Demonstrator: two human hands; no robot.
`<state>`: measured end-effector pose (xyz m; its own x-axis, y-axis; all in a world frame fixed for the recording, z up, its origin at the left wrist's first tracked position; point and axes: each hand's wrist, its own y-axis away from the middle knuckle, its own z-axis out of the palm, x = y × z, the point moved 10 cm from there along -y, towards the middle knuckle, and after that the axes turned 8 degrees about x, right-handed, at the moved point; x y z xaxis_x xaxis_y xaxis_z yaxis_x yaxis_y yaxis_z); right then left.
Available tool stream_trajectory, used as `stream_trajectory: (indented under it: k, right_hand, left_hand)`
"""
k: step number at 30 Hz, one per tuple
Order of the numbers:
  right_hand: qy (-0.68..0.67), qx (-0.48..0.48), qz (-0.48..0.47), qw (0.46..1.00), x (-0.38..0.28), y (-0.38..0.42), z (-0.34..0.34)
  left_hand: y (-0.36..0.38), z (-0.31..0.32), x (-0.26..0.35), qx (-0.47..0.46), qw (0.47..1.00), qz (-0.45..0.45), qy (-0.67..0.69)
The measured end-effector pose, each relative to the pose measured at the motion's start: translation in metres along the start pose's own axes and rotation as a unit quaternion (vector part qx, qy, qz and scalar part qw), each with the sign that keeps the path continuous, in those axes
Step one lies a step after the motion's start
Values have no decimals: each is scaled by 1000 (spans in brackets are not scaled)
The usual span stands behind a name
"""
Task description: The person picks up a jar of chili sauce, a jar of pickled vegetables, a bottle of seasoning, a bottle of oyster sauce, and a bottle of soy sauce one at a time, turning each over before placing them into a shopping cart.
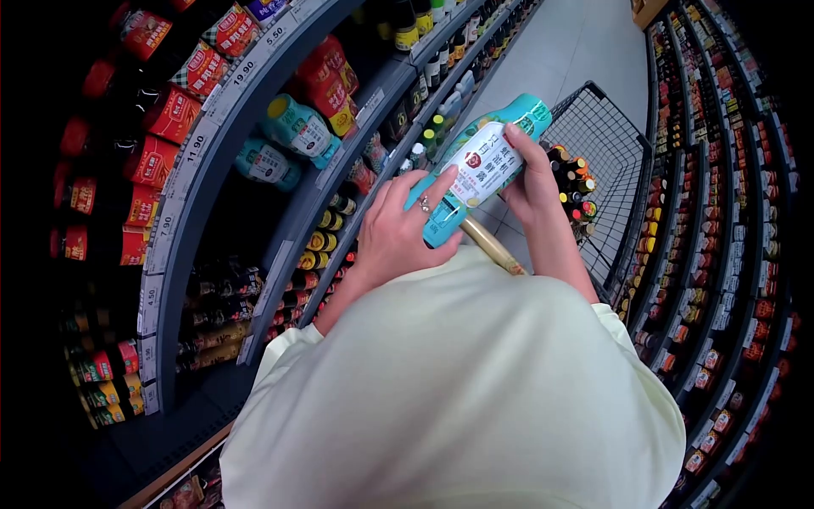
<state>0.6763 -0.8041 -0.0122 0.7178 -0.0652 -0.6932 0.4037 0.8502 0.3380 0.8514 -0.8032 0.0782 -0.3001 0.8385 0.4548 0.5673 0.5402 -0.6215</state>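
A teal squeeze bottle of sauce point(483, 165) with a white label of Chinese characters lies tilted between my two hands, label facing up. My left hand point(403, 225), with a ring on one finger, is wrapped round its lower left end, index finger stretched over the label. My right hand point(534, 182) grips the far right end, its thumb on the edge of the label. Just below the bottle, a gold-coloured bar point(493, 246) shows in front of my pale shirt. Similar teal bottles point(301, 127) stand on the shelf to the left.
A wire shopping cart point(615, 144) stands ahead on the right, holding several dark bottles with coloured caps point(575, 191). Curving shelves with price tags point(199, 140) and jars rise close on the left. Another stocked shelf point(721, 280) runs along the right. Pale floor tiles point(585, 38) lie ahead.
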Motion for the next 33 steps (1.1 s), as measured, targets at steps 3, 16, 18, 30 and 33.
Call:
stream_trajectory:
  k: [3,16,18,30,33]
  right_hand:
    - [5,4,-24,1000,-6,4,2]
    - [39,12,-103,994,-26,20,10]
    - [52,3,-110,993,-26,23,13]
    - [190,21,-149,970,-17,38,22]
    - [189,76,-124,971,-17,28,2]
  left_hand:
    - [2,4,0,-7,1000,1,1]
    - [8,5,4,43,999,23,14]
    - [9,5,3,51,998,7,22]
    - [10,11,-7,47,998,-50,-13]
    - [8,10,0,64,998,-16,-15]
